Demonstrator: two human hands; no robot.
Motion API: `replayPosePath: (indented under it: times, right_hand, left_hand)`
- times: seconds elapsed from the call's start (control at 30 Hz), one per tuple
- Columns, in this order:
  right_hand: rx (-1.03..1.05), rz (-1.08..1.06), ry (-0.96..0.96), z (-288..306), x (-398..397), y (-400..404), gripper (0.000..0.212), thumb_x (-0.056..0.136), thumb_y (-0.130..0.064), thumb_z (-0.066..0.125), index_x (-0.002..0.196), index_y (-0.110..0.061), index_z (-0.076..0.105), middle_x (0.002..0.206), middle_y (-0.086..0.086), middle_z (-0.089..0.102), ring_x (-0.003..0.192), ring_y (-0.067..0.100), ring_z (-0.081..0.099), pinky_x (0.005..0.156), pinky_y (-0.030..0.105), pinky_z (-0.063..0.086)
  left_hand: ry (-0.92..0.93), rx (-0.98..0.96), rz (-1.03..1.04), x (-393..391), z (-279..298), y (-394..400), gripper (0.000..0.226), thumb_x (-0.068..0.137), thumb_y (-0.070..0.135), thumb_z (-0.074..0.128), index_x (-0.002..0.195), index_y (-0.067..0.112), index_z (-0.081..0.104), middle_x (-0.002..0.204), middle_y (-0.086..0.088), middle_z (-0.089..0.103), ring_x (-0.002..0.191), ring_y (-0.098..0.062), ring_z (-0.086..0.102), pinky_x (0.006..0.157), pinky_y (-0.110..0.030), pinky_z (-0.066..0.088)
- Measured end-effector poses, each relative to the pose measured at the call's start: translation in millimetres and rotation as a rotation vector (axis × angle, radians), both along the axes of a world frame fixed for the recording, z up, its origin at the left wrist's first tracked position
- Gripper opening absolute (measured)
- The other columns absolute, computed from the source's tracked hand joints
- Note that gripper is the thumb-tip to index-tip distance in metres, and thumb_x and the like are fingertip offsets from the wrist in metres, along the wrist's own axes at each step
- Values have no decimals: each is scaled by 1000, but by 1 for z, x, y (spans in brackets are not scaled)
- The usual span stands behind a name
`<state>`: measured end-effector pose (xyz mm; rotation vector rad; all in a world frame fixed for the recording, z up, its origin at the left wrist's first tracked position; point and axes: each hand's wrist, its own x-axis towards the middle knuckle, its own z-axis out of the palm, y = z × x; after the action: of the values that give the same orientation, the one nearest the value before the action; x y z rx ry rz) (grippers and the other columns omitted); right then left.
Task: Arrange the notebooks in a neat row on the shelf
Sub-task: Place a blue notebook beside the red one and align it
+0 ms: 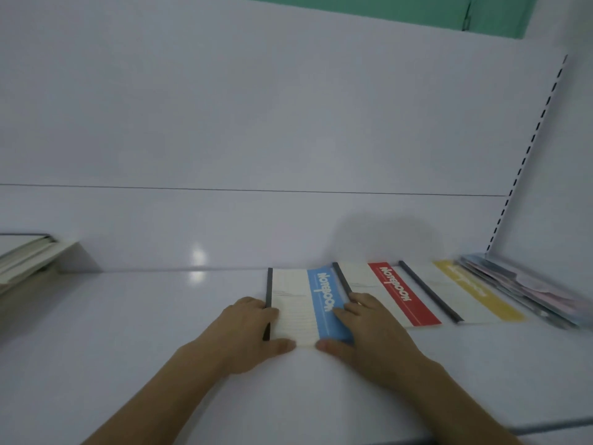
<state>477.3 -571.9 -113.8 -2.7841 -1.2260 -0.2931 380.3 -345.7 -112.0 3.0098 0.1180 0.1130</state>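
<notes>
Both my hands are down on the blue notebook (306, 303), flat on the white shelf (128, 332). My left hand (247, 332) sits over its dark spine edge, fingers curled onto the cover, thumb lying along the near edge. My right hand (362, 329) covers the blue stripe side, fingers spread over the cover, thumb pressed at the near edge too. So I am gripping it from both sides, thumbs nearly meeting at the front.

The blue notebook's long axis runs front to back, away from me toward the back wall (256, 123). Its spine is on the left, the blue band on the right, the lettering running along the length.

Just to its right lies the red notebook (394, 293), its dark spine touching or slightly overlapping the blue one's right edge, angled a bit to the right. Next over, the yellow notebook (462, 290), lying the same way, tilted further still. All three lie flat, side by side, long axes pointing roughly at the wall.

Beyond the yellow one, a blurred stack (526, 290) of pastel covers. Far left, a leaning pile (29, 255) of pale books.
</notes>
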Motion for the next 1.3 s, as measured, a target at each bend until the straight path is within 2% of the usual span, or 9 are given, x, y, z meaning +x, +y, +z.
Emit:
replayPosePath:
  times: [0.13,0.27,0.37,0.57,0.8,0.9,1.07,1.17,1.3]
  right_hand:
    - [23,58,4,-3,8,-2,91,78,-84,16,136,-23,48,128,-5,54,129,18,33,111,31,26]
    - [98,87,-32,-9,17,0,87,79,-82,16,121,-22,62,104,-6,56,104,14,44,95,26,37]
    - [119,92,-21,-9,17,1,83,79,-79,16,116,-21,63,102,-7,58,102,12,44,92,24,38]
    - [139,120,15,-8,22,2,54,88,-68,40,98,-21,63,89,-10,56,96,9,43,89,23,39]
    - [197,103,28,-13,19,4,51,90,-63,44,107,-19,62,102,-8,58,102,9,44,94,25,40]
    - [185,92,2,-13,17,3,52,91,-63,39,111,-20,60,105,-8,57,104,10,44,97,25,38]
    - [169,76,-11,-12,14,3,63,88,-66,23,107,-20,61,101,-7,59,103,14,47,98,29,41]
    - [161,79,8,-11,13,2,52,93,-60,33,107,-19,60,102,-6,59,101,13,47,96,27,41]
    - [199,78,22,-9,12,1,38,94,-55,44,98,-20,58,98,-7,58,97,11,46,90,25,42]
  left_hand:
    - [-3,2,65,-2,-3,-4,68,83,77,43,121,23,57,114,5,57,108,-16,52,93,-35,46]
    - [-75,2,140,-3,-3,-13,58,88,69,48,116,20,61,109,6,61,103,-15,56,90,-31,47]
    - [-112,-32,162,-5,-5,-16,61,86,70,45,116,19,62,109,6,62,105,-14,55,90,-30,46]
    - [-147,-2,149,-5,-6,-18,51,92,61,49,119,19,62,116,5,63,109,-14,55,92,-27,45]
    - [-142,0,144,-4,-6,-13,52,92,62,47,122,21,60,117,6,61,110,-13,54,93,-28,45]
    - [-127,19,132,-3,-7,-12,52,92,64,45,120,22,59,114,7,60,107,-14,54,91,-29,46]
    - [-123,57,130,-3,-8,-15,48,94,61,44,116,21,60,108,6,62,103,-15,55,87,-29,46]
    - [-115,30,150,-3,-7,-20,48,94,58,46,118,18,61,111,4,63,106,-16,55,90,-30,45]
    - [-88,-57,183,-2,-4,-23,46,94,53,52,117,15,61,110,1,62,105,-16,54,91,-30,46]
